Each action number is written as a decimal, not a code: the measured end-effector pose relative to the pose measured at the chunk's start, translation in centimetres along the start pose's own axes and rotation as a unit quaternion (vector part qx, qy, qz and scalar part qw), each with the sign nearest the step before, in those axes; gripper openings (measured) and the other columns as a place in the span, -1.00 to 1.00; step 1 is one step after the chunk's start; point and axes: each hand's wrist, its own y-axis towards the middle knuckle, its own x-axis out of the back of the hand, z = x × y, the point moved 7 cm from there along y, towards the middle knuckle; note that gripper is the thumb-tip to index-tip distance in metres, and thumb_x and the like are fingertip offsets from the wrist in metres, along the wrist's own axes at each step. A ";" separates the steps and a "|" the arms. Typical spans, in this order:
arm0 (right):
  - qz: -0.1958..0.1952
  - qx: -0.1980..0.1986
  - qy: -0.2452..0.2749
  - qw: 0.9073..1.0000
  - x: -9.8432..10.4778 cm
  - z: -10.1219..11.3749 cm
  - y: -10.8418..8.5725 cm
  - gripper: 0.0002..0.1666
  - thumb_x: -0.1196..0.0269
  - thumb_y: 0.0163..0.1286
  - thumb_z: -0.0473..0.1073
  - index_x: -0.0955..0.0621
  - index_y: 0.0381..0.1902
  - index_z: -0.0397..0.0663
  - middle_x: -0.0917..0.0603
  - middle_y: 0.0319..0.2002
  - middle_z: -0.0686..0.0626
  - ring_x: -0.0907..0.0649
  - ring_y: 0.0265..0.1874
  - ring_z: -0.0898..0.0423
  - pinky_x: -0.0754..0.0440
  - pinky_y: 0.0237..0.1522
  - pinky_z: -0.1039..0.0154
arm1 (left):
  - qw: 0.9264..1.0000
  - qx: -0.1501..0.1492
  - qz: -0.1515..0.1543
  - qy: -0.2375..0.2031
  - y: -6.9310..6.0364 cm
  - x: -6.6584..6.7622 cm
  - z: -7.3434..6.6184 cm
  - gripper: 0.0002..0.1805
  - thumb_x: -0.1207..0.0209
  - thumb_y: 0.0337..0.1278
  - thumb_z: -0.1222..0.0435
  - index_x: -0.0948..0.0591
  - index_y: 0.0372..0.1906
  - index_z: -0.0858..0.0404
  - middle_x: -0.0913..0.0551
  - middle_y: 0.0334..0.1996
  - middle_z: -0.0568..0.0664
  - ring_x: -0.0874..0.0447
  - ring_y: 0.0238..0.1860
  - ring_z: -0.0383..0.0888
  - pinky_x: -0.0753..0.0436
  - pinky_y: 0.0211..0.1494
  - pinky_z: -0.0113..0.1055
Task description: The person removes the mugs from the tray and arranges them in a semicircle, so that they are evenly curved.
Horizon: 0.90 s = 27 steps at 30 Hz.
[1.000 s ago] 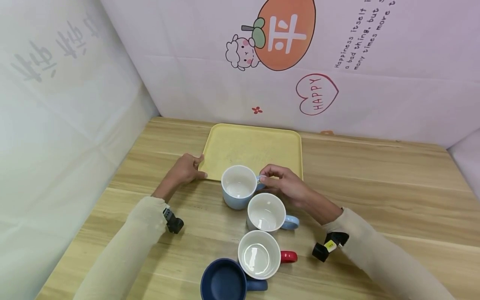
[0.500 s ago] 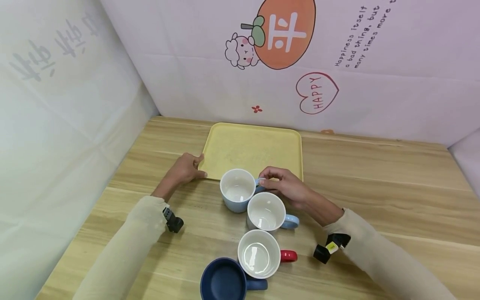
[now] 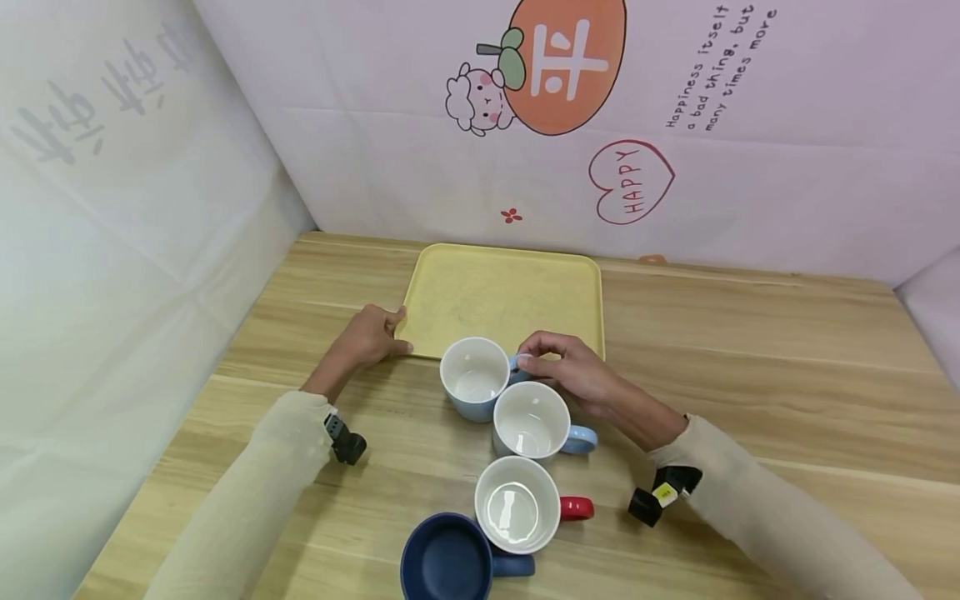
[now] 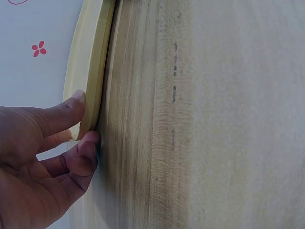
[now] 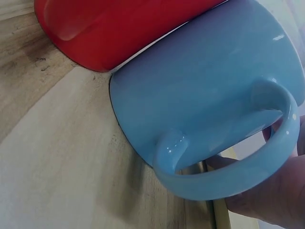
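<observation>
My left hand (image 3: 367, 336) grips the near left corner of a yellow tray (image 3: 502, 292); in the left wrist view the thumb lies over the rim and the fingers curl beneath it. The right hand (image 3: 573, 371) pinches the handle of a light blue mug (image 3: 472, 408) with a white inside, at the tray's near edge. Whether that mug touches the table cannot be told. A second light blue mug (image 3: 532, 421) stands right beside it, its handle pointing right. In the right wrist view this second mug (image 5: 200, 90) partly hides the right hand (image 5: 274, 195).
Nearer the person stand a red mug (image 3: 517, 504) with a white inside and a navy mug (image 3: 446, 558), handles to the right. All rest on a wooden table (image 3: 750, 358). A printed white cloth (image 3: 375, 167) hangs behind the tray.
The held light blue mug has shifted slightly left and toward the person, close to the second light blue mug. The left hand keeps its grip on the tray. The head view has tilted a little.
</observation>
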 end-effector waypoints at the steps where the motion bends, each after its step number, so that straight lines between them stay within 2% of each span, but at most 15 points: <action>1: -0.001 0.000 -0.002 1.000 0.0 0.0 0.0 -0.94 -0.21 0.44 -0.36 -0.60 -0.22 -0.29 -0.52 -0.21 -0.09 -0.50 -0.16 0.01 -0.63 -0.26 0.24 | 1.000 0.000 0.000 0.000 0.0 0.0 0.0 -0.25 -0.46 0.06 0.34 -0.39 0.33 0.44 -0.66 -0.29 0.22 -0.03 -0.69 -0.26 -0.22 -0.55 -0.35; 9: -0.009 0.002 -0.027 1.000 0.3 0.1 -0.1 -0.84 -0.21 0.44 -0.35 -0.57 -0.15 -0.43 -0.52 -0.22 -0.11 -0.52 -0.17 -0.05 -0.65 -0.26 0.22 | 1.000 0.000 -0.001 0.006 0.1 -0.1 0.1 -0.25 -0.47 0.05 0.33 -0.40 0.34 0.43 -0.62 -0.39 0.11 -0.05 -0.69 -0.27 -0.22 -0.56 -0.36; 18: -0.015 -0.008 -0.071 0.997 0.8 0.3 -0.1 -0.84 -0.21 0.45 -0.34 -0.59 -0.12 -0.40 -0.54 -0.19 -0.14 -0.52 -0.14 -0.09 -0.66 -0.24 0.18 | 1.000 0.000 0.000 0.002 0.3 -0.1 0.0 -0.24 -0.46 0.07 0.33 -0.38 0.35 0.42 -0.63 -0.37 0.13 -0.04 -0.68 -0.26 -0.22 -0.55 -0.35; 21: -0.015 -0.019 -0.080 0.997 0.9 0.2 -0.1 -0.82 -0.23 0.45 -0.31 -0.60 -0.11 -0.38 -0.55 -0.17 -0.15 -0.53 -0.15 -0.08 -0.65 -0.25 0.19 | 1.000 -0.001 0.002 0.008 0.3 -0.2 -0.1 -0.24 -0.45 0.09 0.33 -0.37 0.36 0.42 -0.57 -0.55 0.04 -0.04 -0.69 -0.26 -0.22 -0.55 -0.36; 24: -0.016 -0.030 -0.088 0.996 1.2 -0.1 -0.2 -0.77 -0.25 0.45 -0.26 -0.61 -0.08 -0.36 -0.55 -0.14 -0.17 -0.55 -0.18 -0.07 -0.65 -0.24 0.20 | 1.000 0.003 0.003 0.018 0.0 -0.3 -0.1 -0.23 -0.43 0.11 0.31 -0.35 0.39 0.42 -0.37 -0.72 -0.08 -0.06 -0.69 -0.25 -0.25 -0.54 -0.34; 26: -0.019 -0.036 -0.087 0.995 1.4 -0.3 -0.2 -0.75 -0.26 0.45 -0.24 -0.60 -0.06 -0.35 -0.54 -0.11 -0.19 -0.57 -0.19 -0.05 -0.66 -0.23 0.19 | 1.000 0.004 0.002 0.027 -0.2 -0.3 0.0 -0.22 -0.42 0.13 0.29 -0.34 0.40 0.42 -0.34 -0.74 -0.06 -0.13 -0.66 -0.20 -0.32 -0.47 -0.29; 27: -0.019 -0.039 -0.078 0.996 1.5 -0.4 -0.3 -0.74 -0.26 0.45 -0.24 -0.59 -0.05 -0.36 -0.53 -0.11 -0.19 -0.59 -0.20 -0.04 -0.67 -0.21 0.18 | 0.999 0.005 -0.001 0.031 -0.4 -0.3 0.1 -0.21 -0.41 0.13 0.28 -0.33 0.41 0.42 -0.49 -0.66 0.04 -0.29 -0.60 -0.16 -0.44 -0.38 -0.25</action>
